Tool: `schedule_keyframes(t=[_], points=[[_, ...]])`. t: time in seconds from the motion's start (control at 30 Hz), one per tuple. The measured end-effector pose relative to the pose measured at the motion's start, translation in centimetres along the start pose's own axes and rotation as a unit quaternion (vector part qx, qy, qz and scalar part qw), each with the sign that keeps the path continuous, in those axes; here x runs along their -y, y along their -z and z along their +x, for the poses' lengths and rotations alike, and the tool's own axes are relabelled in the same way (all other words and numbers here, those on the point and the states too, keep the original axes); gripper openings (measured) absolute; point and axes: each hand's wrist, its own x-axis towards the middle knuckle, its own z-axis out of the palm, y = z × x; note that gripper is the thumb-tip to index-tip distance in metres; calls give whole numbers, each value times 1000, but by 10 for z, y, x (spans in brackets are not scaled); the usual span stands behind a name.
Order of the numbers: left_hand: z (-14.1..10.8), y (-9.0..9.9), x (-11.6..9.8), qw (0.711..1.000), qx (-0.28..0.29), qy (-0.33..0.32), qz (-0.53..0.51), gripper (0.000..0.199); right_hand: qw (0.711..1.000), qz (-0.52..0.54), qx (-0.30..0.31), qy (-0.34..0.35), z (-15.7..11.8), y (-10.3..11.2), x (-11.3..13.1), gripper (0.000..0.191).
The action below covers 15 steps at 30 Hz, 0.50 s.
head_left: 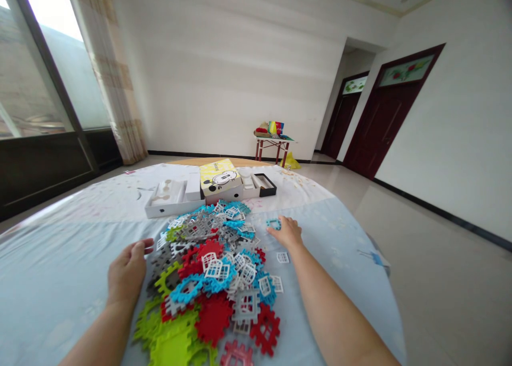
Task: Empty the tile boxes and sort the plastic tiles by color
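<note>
My right hand (289,233) is to the right of the pile, with its thumb and index finger closed on a small blue plastic interlocking piece (273,224) that has a square opening. At the pile's left edge, my left hand (128,270) has its fingers loosely bent and slightly apart, and nothing shows in them. Between both hands lies a heap of toothed plastic building pieces, among them a red piece (215,318), a lime green piece (174,342), a blue piece (188,288) and a grey piece (246,304). White window-shaped pieces (218,269) lie on top.
Behind the heap stand a white open box (160,211), a yellow and white box (220,177) with a cartoon face, and a black-edged tray (273,184). A loose white window piece (282,257) lies near my right wrist. A patterned cloth (340,259) covers the round table.
</note>
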Motion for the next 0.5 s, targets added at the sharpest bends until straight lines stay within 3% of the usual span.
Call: schedule_keyframes(t=[0.23,0.5], points=[[2,-2,2,1000,7,4,-15,36,1000,-21,4,-15,11,2,6,44],[1,-5,0,1000,5,-3,-25,35,996,33,-71,37,48,9,12,45]])
